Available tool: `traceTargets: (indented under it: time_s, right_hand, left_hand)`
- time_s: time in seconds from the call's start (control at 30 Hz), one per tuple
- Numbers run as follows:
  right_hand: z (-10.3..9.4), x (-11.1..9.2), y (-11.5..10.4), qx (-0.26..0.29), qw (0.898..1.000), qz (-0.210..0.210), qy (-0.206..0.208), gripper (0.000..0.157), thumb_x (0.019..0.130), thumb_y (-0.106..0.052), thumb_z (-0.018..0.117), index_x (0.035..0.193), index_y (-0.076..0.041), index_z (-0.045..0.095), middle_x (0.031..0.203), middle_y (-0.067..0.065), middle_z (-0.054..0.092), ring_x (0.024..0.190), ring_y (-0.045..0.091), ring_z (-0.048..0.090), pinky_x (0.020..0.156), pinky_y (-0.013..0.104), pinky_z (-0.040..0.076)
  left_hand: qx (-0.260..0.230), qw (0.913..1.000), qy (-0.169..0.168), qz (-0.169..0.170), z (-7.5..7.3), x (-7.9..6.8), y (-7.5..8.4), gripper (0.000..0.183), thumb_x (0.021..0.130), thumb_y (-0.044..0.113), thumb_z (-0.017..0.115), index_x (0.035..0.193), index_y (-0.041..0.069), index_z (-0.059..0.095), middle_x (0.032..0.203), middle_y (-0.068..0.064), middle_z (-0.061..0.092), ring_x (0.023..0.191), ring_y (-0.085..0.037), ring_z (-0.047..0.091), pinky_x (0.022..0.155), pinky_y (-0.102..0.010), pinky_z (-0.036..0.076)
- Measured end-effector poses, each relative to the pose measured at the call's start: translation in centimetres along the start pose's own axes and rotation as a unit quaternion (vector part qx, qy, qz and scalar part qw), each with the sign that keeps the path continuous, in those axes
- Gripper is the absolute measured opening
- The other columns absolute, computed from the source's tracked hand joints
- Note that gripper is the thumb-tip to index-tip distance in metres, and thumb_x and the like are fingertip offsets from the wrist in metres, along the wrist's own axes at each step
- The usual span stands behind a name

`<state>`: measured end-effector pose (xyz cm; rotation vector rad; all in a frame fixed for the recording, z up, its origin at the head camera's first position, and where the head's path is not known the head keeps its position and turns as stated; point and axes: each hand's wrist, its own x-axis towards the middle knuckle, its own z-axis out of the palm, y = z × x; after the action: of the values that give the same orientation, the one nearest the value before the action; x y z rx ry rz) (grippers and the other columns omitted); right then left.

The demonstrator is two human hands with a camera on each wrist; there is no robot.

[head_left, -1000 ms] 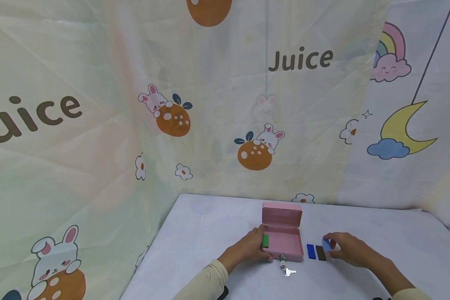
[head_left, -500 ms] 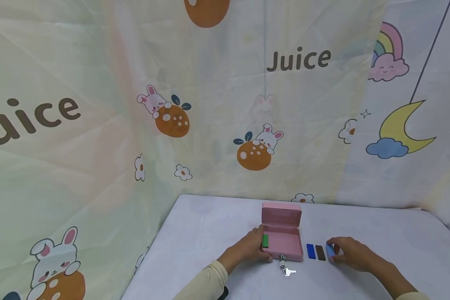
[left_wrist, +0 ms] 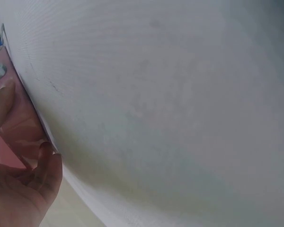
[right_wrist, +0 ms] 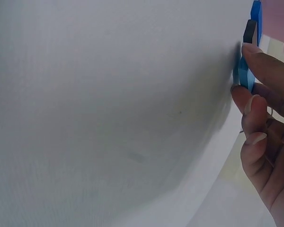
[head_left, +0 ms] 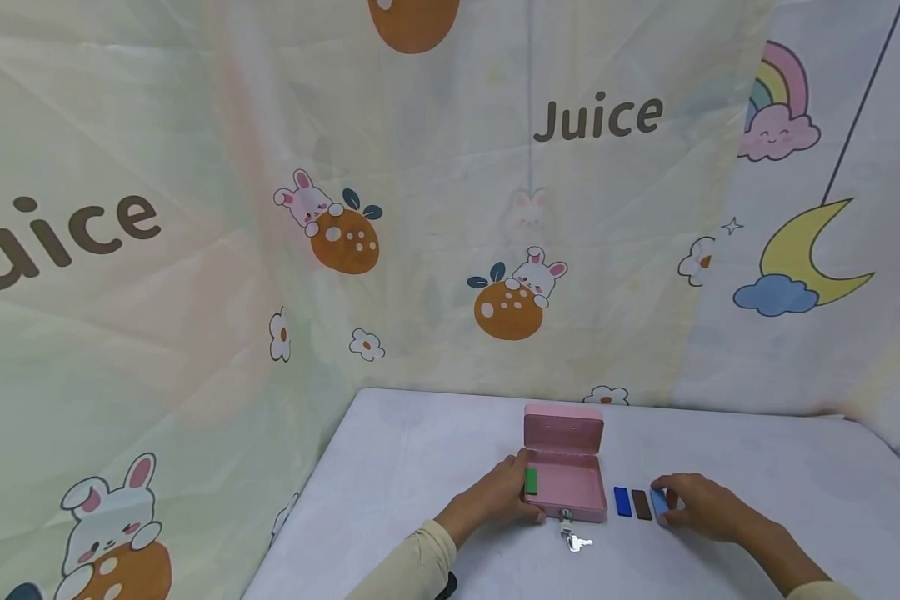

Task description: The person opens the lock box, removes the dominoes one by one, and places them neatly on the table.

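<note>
A pink metal box (head_left: 577, 483) stands with its lid (head_left: 564, 433) raised, and a green block (head_left: 531, 481) lies inside along its left wall. My left hand (head_left: 501, 493) holds the box's left side, thumb at the front and fingers along the side. In the right hand (head_left: 703, 505), a light blue block (right_wrist: 245, 75) is pinched between thumb and fingers, close over the table. Beside it, a dark brown block (head_left: 641, 505) and a dark blue block (head_left: 622, 502) lie in a row right of the box.
Keys (head_left: 577, 543) hang from the lock (head_left: 566, 517) at the box's front. The white table (head_left: 420, 442) is backed by a printed cloth (head_left: 420, 333) behind and on the left.
The right hand has moved slightly right and down with the light blue block, which now sits in line with the dark brown block. My left hand keeps its hold on the box.
</note>
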<state>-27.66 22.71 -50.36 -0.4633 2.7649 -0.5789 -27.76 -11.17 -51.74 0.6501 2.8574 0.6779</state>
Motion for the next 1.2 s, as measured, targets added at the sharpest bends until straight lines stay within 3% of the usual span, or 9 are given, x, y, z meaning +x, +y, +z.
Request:
traceTargets:
  time_s: [0.57,1.2]
  right_hand:
    - [-0.05,0.22,0.16,-0.004,1.000,0.002,-0.007,0.049,0.080,-0.025,0.084,0.119,-0.001,0.066,0.085,-0.002,0.061,0.083,0.018,0.054,0.078,0.042,0.053]
    - [-0.49,0.19,-0.21,0.003,1.000,0.016,-0.018,0.053,0.077,-0.025,0.086,0.121,-0.003,0.066,0.087,-0.001,0.063,0.083,0.017,0.056,0.083,0.047,0.056]
  left_hand:
    - [0.000,1.0000,-0.003,0.002,0.05,0.02,-0.12,0.106,0.074,0.043,0.088,0.155,0.022,0.023,0.134,-0.002,0.056,0.121,-0.012,0.054,0.107,-0.035,0.047]
    - [-0.008,0.9998,0.001,-0.019,0.18,-0.06,0.17,0.103,0.074,0.042,0.088,0.154,0.027,0.024,0.130,0.001,0.056,0.114,-0.009,0.054,0.105,-0.035,0.049]
